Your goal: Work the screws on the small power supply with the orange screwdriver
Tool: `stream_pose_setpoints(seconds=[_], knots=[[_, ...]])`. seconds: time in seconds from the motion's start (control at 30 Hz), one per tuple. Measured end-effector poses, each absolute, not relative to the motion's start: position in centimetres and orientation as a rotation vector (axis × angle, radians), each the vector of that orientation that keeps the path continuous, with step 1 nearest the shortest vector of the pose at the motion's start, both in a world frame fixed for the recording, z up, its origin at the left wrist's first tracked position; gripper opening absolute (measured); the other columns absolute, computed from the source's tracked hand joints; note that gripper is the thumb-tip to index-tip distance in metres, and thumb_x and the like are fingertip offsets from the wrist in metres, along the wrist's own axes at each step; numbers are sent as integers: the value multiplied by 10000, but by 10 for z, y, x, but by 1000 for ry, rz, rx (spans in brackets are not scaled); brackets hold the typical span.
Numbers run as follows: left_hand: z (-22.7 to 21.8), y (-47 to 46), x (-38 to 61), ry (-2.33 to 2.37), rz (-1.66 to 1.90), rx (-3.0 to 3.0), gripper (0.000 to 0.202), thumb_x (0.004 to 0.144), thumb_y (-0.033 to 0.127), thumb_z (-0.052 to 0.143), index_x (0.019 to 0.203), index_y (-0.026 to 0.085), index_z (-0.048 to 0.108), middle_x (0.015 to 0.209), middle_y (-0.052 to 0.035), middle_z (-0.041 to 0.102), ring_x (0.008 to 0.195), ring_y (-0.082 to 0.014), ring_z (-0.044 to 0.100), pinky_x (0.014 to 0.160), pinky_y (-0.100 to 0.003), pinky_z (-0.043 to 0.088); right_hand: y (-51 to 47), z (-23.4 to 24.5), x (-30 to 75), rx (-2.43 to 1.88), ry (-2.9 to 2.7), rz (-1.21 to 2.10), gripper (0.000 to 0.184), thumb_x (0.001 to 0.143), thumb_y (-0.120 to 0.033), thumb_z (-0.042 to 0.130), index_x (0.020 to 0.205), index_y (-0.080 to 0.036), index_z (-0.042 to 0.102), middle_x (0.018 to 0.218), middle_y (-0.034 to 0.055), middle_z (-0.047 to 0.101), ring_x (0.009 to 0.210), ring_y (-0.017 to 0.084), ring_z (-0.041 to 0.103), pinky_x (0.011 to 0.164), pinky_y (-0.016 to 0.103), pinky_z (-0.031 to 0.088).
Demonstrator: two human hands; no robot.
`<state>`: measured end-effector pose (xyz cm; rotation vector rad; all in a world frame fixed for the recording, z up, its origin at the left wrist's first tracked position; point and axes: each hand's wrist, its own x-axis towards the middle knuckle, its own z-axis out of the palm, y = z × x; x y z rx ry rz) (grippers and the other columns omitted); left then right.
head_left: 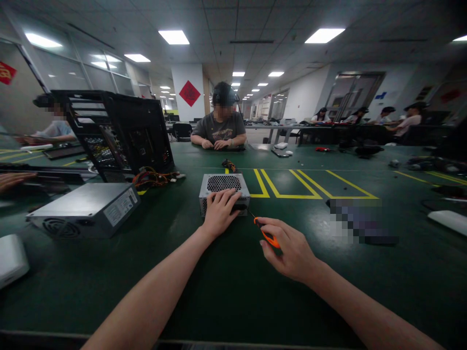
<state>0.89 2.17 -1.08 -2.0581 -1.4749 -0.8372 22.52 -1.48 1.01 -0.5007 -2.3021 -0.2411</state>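
A grey computer power supply unit (223,176) with a honeycomb grille on top sits on the green table in front of me. My left hand (222,210) grips it, fingers over the top edge and thumb along the near face, covering part of that face. To its right, my right hand (286,248) is closed around the orange handle of a screwdriver (269,237). The thin dark shaft points up and left to the unit's near right corner. I cannot tell whether the tip sits in a screw.
Left stand another power supply unit (87,201), a black computer case (127,129) and bundled cables (151,179). A blurred dark object (361,221) lies right. Yellow tape (280,184) marks the table (226,301). Opposite sits a person (221,124); another person's hand (16,181) shows at far left.
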Motion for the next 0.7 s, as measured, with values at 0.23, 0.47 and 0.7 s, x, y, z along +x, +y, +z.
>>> stream_pose_setpoints(seconds=[0.23,0.47,0.7], knots=[[-11,21,10,-1460,-855,-2058,457,782,321,552,1225,256,459,1257,-64,501,1136,-242,418,910,-413,276,-16,7,223,-335,-2332,-481,264,800,-163,510,1064,-155,503,1063,108,598,795,138,573,665,283,467],[-10,20,10,-1460,-847,-2064,461,778,310,557,1224,251,457,1257,-66,500,1142,-245,411,906,-411,274,-14,7,222,-446,-2276,-432,175,816,-303,527,811,-128,535,840,96,591,688,108,548,565,212,452],[-10,21,9,-1469,-844,-2065,464,775,301,561,1223,253,451,1267,-61,493,1145,-242,411,909,-410,271,-17,5,219,-383,-2385,-478,142,822,-303,511,791,-176,565,908,67,591,671,104,540,585,229,444]])
